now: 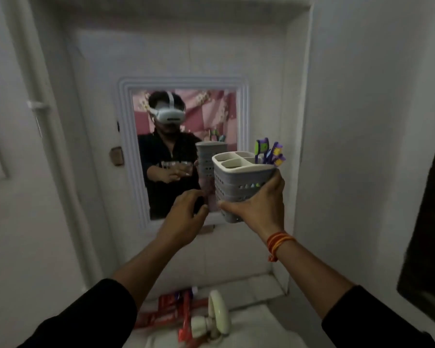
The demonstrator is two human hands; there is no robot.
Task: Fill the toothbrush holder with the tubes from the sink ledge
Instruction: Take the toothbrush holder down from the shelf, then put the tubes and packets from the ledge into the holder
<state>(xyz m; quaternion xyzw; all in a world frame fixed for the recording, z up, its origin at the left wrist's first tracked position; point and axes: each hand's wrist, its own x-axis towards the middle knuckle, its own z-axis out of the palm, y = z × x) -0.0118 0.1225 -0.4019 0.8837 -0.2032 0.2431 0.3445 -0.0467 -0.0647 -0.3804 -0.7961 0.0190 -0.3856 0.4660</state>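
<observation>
The red tubes [168,310] lie low on the sink ledge [249,287], dim and partly hidden behind the left sleeve and the tap [217,315]; their long axes are hard to tell. The right hand [256,204] is raised and grips the toothbrush holder [239,179] upright, with its openings upward, in front of the mirror [183,116]. The left hand [183,217], half open, holds nothing beside it.
</observation>
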